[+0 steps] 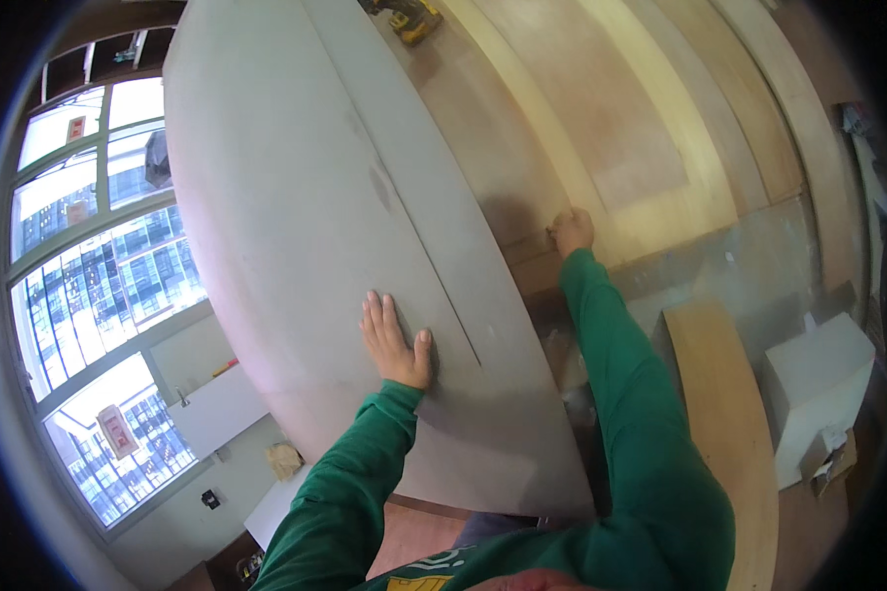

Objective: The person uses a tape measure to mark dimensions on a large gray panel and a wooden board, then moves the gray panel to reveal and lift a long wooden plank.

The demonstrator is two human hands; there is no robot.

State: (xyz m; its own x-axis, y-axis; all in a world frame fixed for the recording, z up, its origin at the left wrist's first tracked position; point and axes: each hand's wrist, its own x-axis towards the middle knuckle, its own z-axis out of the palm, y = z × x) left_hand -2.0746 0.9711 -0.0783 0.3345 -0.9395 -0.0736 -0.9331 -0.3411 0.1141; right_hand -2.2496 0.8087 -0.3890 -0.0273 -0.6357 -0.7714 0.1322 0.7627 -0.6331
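My left hand (396,343) lies flat, fingers stretched and thumb out, on a large pale grey panel (296,246). A long dark seam runs down this panel, just right of that hand. My right arm reaches further out, past the panel's right edge. There my right hand (573,232) is closed, its fingers pressed together low over a brown wooden board (508,148) beside a pale yellow wood strip (552,163). What its fingertips hold, if anything, is too small to tell.
A yellow and black power tool (411,20) lies at the far end of the boards. Right of my right arm are a curved plywood piece (715,424) and a white box (820,384). Windows (108,266) line the left wall, above a white ledge (212,414).
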